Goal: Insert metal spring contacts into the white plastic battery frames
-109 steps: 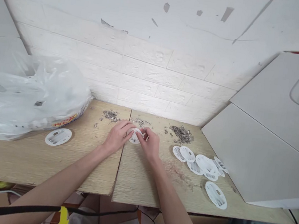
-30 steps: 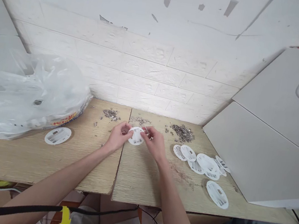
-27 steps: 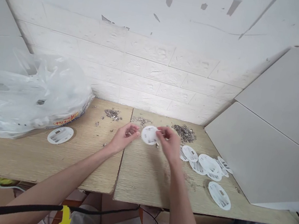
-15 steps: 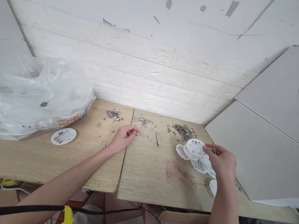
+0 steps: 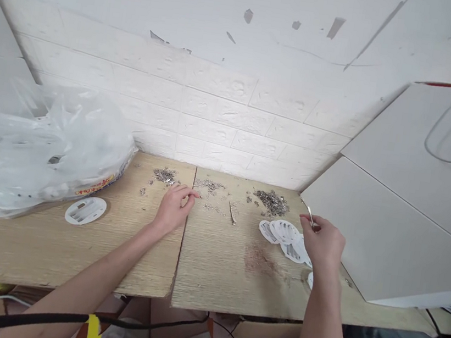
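My right hand (image 5: 326, 243) is closed around a thin, shiny metal tool (image 5: 310, 216), possibly tweezers, whose end sticks up past the fingers. Just left of that hand, overlapping round white slotted discs (image 5: 286, 232) lie on the table. My left hand (image 5: 174, 206) hovers near the seam between the two boards, thumb and index finger pinched together; whatever lies between the tips is too small to make out. Around it are small heaps of tiny metal parts (image 5: 165, 175) and scattered bits (image 5: 210, 185). A short narrow strip (image 5: 232, 213) rests between the hands.
A large clear plastic bag (image 5: 52, 157) of white pieces fills the left side, with a single white disc (image 5: 86, 210) before it. A bigger heap of metal parts (image 5: 272, 202) sits near the wall. White panels (image 5: 391, 235) border the right. A black cable (image 5: 43, 318) crosses below the table edge.
My right hand has let go of a white disc, which now lies on the overlapping discs. The metal tool shows more clearly. My left thumb and finger stay pinched. The view has shifted slightly.
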The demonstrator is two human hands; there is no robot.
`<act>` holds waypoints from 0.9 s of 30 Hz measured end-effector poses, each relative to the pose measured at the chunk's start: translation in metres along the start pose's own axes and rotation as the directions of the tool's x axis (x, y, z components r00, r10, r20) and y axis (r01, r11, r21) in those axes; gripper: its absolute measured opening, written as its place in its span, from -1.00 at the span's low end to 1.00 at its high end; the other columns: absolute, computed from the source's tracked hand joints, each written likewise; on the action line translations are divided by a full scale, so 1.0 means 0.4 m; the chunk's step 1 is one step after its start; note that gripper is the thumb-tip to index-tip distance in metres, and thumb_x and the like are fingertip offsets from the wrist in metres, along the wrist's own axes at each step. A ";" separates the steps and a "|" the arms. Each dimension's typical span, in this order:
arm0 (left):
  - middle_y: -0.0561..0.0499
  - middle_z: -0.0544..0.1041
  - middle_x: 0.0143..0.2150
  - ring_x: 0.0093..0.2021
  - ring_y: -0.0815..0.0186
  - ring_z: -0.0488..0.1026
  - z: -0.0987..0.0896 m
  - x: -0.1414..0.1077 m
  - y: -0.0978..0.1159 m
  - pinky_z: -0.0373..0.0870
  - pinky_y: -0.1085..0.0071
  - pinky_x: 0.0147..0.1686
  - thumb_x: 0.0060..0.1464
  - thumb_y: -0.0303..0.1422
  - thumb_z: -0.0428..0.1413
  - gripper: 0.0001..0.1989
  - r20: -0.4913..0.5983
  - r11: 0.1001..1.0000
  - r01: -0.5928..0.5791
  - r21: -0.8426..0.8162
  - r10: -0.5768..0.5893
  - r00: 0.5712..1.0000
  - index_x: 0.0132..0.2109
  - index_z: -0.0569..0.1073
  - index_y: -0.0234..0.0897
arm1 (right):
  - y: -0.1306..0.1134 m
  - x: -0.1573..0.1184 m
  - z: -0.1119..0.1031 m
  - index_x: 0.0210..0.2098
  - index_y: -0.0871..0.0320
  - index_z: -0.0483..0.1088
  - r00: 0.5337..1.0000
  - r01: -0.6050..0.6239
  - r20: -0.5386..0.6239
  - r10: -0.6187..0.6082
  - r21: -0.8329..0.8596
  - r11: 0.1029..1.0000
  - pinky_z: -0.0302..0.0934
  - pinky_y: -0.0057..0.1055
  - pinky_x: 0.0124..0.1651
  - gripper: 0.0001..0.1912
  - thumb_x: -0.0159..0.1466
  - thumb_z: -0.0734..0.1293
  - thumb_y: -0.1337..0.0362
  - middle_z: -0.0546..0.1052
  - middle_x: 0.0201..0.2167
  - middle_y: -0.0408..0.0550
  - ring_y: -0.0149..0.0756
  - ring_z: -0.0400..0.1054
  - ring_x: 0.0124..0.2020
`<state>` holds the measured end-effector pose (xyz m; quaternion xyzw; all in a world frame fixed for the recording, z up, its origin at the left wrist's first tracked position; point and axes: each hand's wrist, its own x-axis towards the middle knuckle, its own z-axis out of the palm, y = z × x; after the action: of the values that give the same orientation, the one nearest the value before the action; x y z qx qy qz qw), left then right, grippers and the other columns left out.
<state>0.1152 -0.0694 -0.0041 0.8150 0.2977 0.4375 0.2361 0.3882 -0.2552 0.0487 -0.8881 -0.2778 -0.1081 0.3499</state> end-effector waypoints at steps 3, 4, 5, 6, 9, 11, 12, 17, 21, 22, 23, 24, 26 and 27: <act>0.02 0.50 -0.36 -0.24 0.25 0.35 -0.021 -0.027 0.025 0.29 0.28 -0.16 0.13 -0.48 -0.02 -0.80 0.045 0.998 -0.043 0.049 0.041 0.998 -0.31 0.50 -0.24 | -0.056 -0.014 0.030 -0.18 0.21 0.49 0.996 0.068 0.043 -0.084 0.284 0.956 0.14 -0.35 -0.38 -0.44 0.23 0.10 -0.09 0.51 -0.39 0.07 -0.28 0.28 -0.50; 0.02 0.50 -0.32 -0.21 0.24 0.35 -0.032 -0.040 0.033 0.30 0.26 -0.14 0.13 -0.49 -0.02 -0.80 0.078 0.995 -0.081 0.064 0.076 0.994 -0.30 0.50 -0.23 | -0.077 -0.022 0.047 -0.15 0.21 0.47 0.988 0.082 0.091 -0.122 0.356 0.931 0.15 -0.37 -0.40 -0.41 0.26 0.06 -0.12 0.52 -0.34 0.07 -0.30 0.29 -0.50; 0.01 0.50 -0.29 -0.18 0.23 0.35 -0.044 -0.055 0.038 0.30 0.24 -0.12 0.13 -0.49 -0.03 -0.79 0.094 0.989 -0.120 0.085 0.112 0.989 -0.29 0.50 -0.22 | -0.100 -0.034 0.067 -0.13 0.21 0.44 0.974 0.101 0.146 -0.172 0.399 0.911 0.16 -0.39 -0.41 -0.40 0.28 0.03 -0.12 0.52 -0.31 0.07 -0.31 0.31 -0.48; 0.00 0.50 -0.25 -0.14 0.22 0.35 -0.060 -0.070 0.041 0.30 0.22 -0.10 0.12 -0.51 -0.04 -0.78 0.092 0.983 -0.153 0.105 0.144 0.985 -0.28 0.49 -0.22 | -0.124 -0.048 0.090 -0.11 0.20 0.43 0.952 0.127 0.204 -0.229 0.416 0.901 0.16 -0.40 -0.40 -0.41 0.31 0.00 -0.09 0.52 -0.28 0.06 -0.31 0.33 -0.46; -0.03 0.50 -0.16 -0.07 0.18 0.35 -0.120 -0.117 0.025 0.29 0.16 -0.05 0.07 -0.57 -0.07 -0.75 -0.004 0.963 -0.159 0.219 0.164 0.986 -0.34 0.47 -0.21 | -0.193 -0.092 0.165 -0.20 0.14 0.43 0.828 0.287 0.408 -0.385 0.282 0.916 0.14 -0.44 -0.32 -0.53 0.38 0.00 0.03 0.53 -0.36 -0.02 -0.34 0.35 -0.42; -0.03 0.48 -0.07 0.01 0.13 0.33 -0.168 -0.148 -0.004 0.27 0.09 0.00 0.06 -0.55 -0.06 -0.76 -0.030 0.931 -0.139 0.337 0.158 0.987 -0.32 0.46 -0.19 | -0.231 -0.112 0.213 -0.33 0.17 0.42 0.724 0.449 0.509 -0.465 0.164 0.878 0.10 -0.44 -0.30 -0.60 0.38 0.06 0.13 0.51 -0.40 0.00 -0.31 0.35 -0.38; -0.03 0.46 -0.02 0.07 0.10 0.31 -0.193 -0.163 -0.022 0.26 0.06 0.03 0.06 -0.53 -0.05 -0.77 -0.041 0.909 -0.124 0.398 0.153 0.987 -0.29 0.47 -0.18 | -0.246 -0.117 0.233 -0.36 0.20 0.42 0.703 0.487 0.546 -0.456 0.098 0.868 0.09 -0.44 -0.28 -0.65 0.37 0.10 0.19 0.51 -0.37 0.05 -0.29 0.36 -0.34; -0.18 0.35 0.11 0.15 -0.05 0.24 -0.290 -0.228 -0.109 0.24 -0.02 0.07 0.08 -0.44 -0.02 -0.74 -0.143 0.744 0.048 0.666 0.064 0.988 -0.10 0.44 -0.23 | -0.271 -0.109 0.280 -0.26 0.30 0.43 0.700 0.523 0.600 -0.388 -0.060 0.850 0.10 -0.43 -0.17 -0.82 0.26 0.26 0.30 0.46 -0.15 0.21 -0.19 0.36 -0.14; -0.24 0.33 0.12 0.15 -0.11 0.22 -0.305 -0.248 -0.138 0.22 -0.06 0.07 0.09 -0.38 -0.04 -0.67 -0.144 0.662 0.122 0.740 -0.021 0.989 0.00 0.40 -0.27 | -0.264 -0.112 0.281 -0.25 0.27 0.43 0.706 0.508 0.585 -0.399 -0.027 0.861 0.10 -0.45 -0.20 -0.83 0.26 0.21 0.38 0.47 -0.19 0.13 -0.26 0.36 -0.19; -0.23 0.34 0.11 0.13 -0.09 0.24 -0.303 -0.248 -0.140 0.22 -0.04 0.07 0.10 -0.37 -0.05 -0.67 -0.125 0.664 0.113 0.739 -0.029 0.992 0.01 0.39 -0.27 | -0.263 -0.116 0.281 -0.26 0.27 0.42 0.716 0.504 0.574 -0.397 -0.030 0.863 0.09 -0.45 -0.21 -0.82 0.27 0.19 0.39 0.47 -0.21 0.12 -0.26 0.36 -0.20; -0.21 0.35 0.10 0.11 -0.06 0.26 -0.300 -0.247 -0.141 0.23 -0.02 0.07 0.11 -0.37 -0.05 -0.67 -0.109 0.673 0.104 0.733 -0.035 0.993 0.01 0.39 -0.26 | -0.262 -0.121 0.281 -0.28 0.27 0.42 0.725 0.502 0.565 -0.394 -0.043 0.864 0.09 -0.44 -0.22 -0.81 0.28 0.18 0.40 0.47 -0.22 0.12 -0.26 0.36 -0.21; -0.19 0.36 0.09 0.09 -0.03 0.29 -0.297 -0.245 -0.141 0.25 0.02 0.06 0.12 -0.37 -0.06 -0.67 -0.096 0.686 0.098 0.721 -0.042 0.995 0.02 0.39 -0.25 | -0.262 -0.126 0.282 -0.30 0.27 0.42 0.731 0.506 0.558 -0.392 -0.058 0.861 0.08 -0.43 -0.23 -0.80 0.28 0.16 0.41 0.47 -0.22 0.12 -0.25 0.36 -0.23; -0.15 0.39 0.06 0.05 0.03 0.32 -0.294 -0.241 -0.141 0.28 0.09 0.03 0.14 -0.37 -0.07 -0.68 -0.089 0.718 0.096 0.689 -0.048 0.995 0.03 0.39 -0.22 | -0.261 -0.135 0.285 -0.31 0.28 0.42 0.733 0.522 0.553 -0.396 -0.083 0.849 0.06 -0.41 -0.25 -0.79 0.30 0.15 0.41 0.47 -0.23 0.14 -0.24 0.36 -0.24; -0.14 0.40 0.05 0.04 0.04 0.33 -0.293 -0.240 -0.141 0.28 0.11 0.03 0.14 -0.35 -0.06 -0.68 -0.094 0.728 0.099 0.678 -0.047 0.994 0.03 0.39 -0.22 | -0.260 -0.138 0.288 -0.30 0.28 0.41 0.731 0.529 0.553 -0.399 -0.090 0.844 0.05 -0.41 -0.26 -0.79 0.30 0.14 0.41 0.47 -0.23 0.15 -0.23 0.36 -0.24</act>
<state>-0.0429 -0.0811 -0.0363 0.8165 0.4771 0.3168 -0.0726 0.2833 -0.1374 0.0015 -0.8207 -0.5597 0.0153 0.1136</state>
